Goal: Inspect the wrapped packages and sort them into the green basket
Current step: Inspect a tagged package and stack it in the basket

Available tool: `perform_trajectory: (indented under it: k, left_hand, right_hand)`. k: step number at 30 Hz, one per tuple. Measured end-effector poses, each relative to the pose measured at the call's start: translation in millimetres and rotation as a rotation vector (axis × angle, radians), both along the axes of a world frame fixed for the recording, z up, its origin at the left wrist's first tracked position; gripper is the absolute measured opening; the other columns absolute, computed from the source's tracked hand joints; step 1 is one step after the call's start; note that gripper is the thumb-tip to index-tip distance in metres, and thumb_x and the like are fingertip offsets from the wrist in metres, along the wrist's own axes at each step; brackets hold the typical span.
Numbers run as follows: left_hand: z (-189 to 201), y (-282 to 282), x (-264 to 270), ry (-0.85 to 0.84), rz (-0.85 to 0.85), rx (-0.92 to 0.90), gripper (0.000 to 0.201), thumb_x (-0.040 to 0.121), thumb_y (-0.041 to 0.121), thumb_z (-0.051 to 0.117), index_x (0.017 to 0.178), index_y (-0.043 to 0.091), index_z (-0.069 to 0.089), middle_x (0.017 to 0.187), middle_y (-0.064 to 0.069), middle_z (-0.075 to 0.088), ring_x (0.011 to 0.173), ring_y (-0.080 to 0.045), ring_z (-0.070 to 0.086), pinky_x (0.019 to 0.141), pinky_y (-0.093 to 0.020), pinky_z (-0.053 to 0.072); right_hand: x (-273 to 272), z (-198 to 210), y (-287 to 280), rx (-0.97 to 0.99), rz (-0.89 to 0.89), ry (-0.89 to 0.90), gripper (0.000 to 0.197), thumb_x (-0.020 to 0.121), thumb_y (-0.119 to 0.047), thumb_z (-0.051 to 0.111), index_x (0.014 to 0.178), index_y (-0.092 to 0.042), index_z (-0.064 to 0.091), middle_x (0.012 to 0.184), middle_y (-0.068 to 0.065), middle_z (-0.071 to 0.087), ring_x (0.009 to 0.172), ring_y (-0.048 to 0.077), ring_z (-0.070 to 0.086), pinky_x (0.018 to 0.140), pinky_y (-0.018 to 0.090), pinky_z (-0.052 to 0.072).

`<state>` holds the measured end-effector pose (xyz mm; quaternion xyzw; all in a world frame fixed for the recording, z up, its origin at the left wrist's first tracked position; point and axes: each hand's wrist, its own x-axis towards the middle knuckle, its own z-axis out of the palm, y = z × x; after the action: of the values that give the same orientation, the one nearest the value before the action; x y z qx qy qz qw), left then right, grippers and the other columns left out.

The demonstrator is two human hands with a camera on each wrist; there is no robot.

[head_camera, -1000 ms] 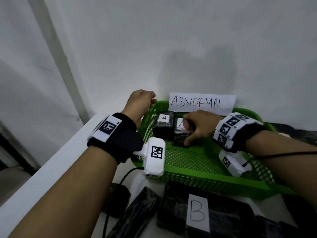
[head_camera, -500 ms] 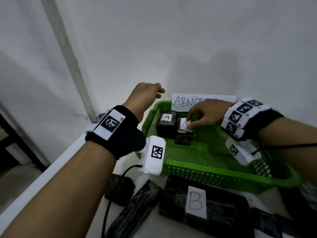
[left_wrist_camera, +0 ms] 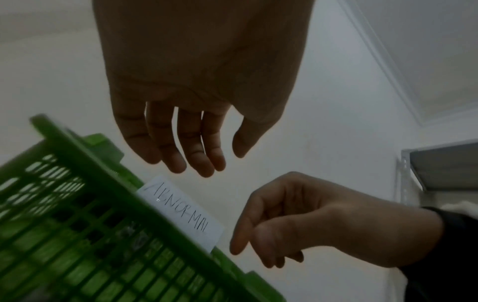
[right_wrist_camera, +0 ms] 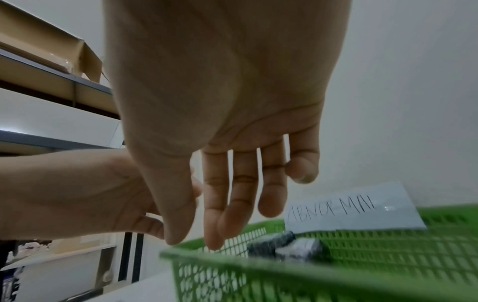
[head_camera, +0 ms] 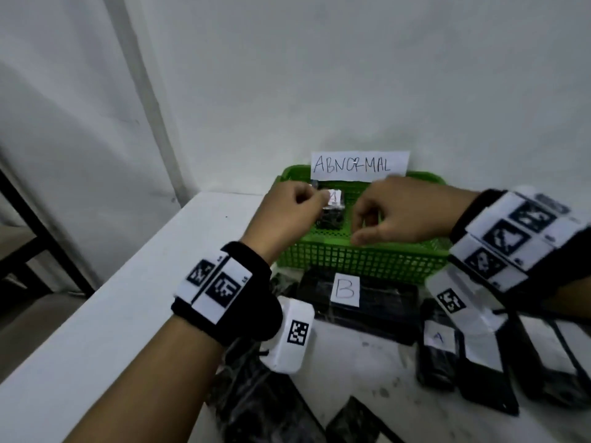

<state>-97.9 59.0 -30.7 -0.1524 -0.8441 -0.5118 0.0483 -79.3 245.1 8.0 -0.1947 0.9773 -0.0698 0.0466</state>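
Head view: ABNORMAL sign (head_camera: 360, 166) behind green basket (head_camera: 361, 259), A-labelled wrapped packages (head_camera: 332, 210) inside | B-labelled package (head_camera: 347, 290) in front | left hand (head_camera: 287, 215), right hand (head_camera: 393, 215) above basket, fingers loosely curled, empty

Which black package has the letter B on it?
The big flat package lying on the table just in front of the green basket. Its white label reads B.

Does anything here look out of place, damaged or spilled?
Nothing stands out. Two black wrapped packages lie side by side in the green plastic basket under the white paper ABNORMAL sign; nothing looks spilled or torn, though the views are blurred.
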Motion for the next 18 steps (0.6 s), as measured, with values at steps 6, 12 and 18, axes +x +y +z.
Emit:
perform_trajectory:
  k: [6, 12, 18]
  left_hand:
    - [-37.1, -9.6, 34.6, -0.107, -0.034, -0.033, 0.028, 0.095, 0.037, 0.062, 0.080, 0.015, 0.068, 0.083, -0.007, 0.073, 0.071, -0.012, 0.061, 0.076, -0.033, 0.051]
    - [-26.8, -47.9, 60.3, -0.133, 0.017, -0.042, 0.028, 0.098, 0.037, 0.058, 0.088, 0.014, 0.069, 0.081, 0.003, 0.070, 0.069, -0.011, 0.060, 0.067, -0.027, 0.046]
    - [-23.3, -86.4, 92.2, -0.177, 0.085, -0.033, 0.031, 0.100, 0.035, 0.055, 0.091, 0.009, 0.069, 0.079, -0.001, 0.067, 0.064, -0.013, 0.056, 0.054, -0.020, 0.046]
  right_hand:
    - [58.2, -50.4, -0.9, 0.074, 0.001, -0.110, 0.030, 0.084, -0.054, 0.072, 0.106, -0.035, 0.068, 0.086, -0.017, 0.065, 0.078, 0.001, 0.060, 0.069, 0.024, 0.049]
    - [92.5, -56.1, -40.3, -0.005, 0.137, -0.194, 0.048, 0.084, -0.068, 0.062, 0.116, -0.033, 0.063, 0.090, -0.015, 0.067, 0.078, 0.003, 0.060, 0.074, 0.029, 0.052]
    - [120.6, -67.2, -100.2, 0.151, 0.230, -0.307, 0.088, 0.075, -0.084, 0.055, 0.141, -0.028, 0.041, 0.119, -0.005, 0.066, 0.098, 0.015, 0.061, 0.091, 0.036, 0.052]
